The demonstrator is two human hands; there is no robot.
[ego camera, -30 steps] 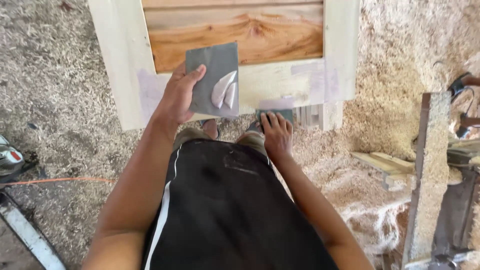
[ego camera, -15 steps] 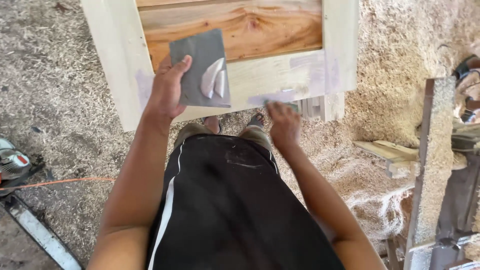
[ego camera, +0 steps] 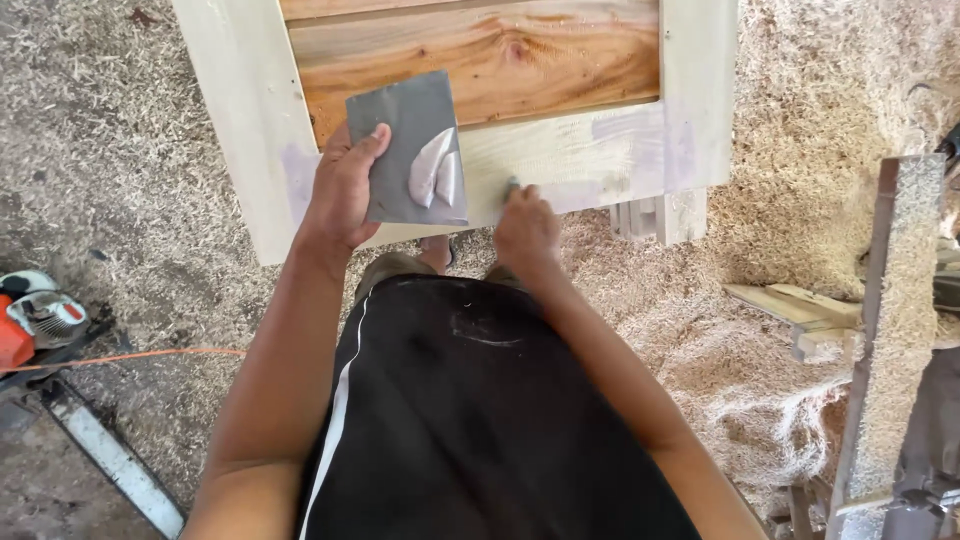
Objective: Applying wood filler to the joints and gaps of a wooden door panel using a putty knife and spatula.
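My left hand (ego camera: 345,190) grips a flat grey board (ego camera: 408,150) by its left edge, thumb on top. Two pale smears of putty (ego camera: 434,179) sit on the board. My right hand (ego camera: 525,232) is closed on a small grey scraper (ego camera: 512,184), mostly hidden under my fingers, and presses it against the bottom rail of a wooden door (ego camera: 560,150). The door has a pale frame and a reddish-brown panel, and greyish putty patches show on the rail and the right stile.
Sawdust and shavings (ego camera: 790,100) cover the floor all around. A power tool with an orange and white body (ego camera: 35,320) and an orange cord (ego camera: 150,357) lie at the left. Timber offcuts (ego camera: 800,310) and a sawdust-covered beam (ego camera: 895,300) stand at the right.
My right hand has slid left along the bottom rail, from near the right corner to just beside the grey board. My left hand with the board has stayed almost in place.
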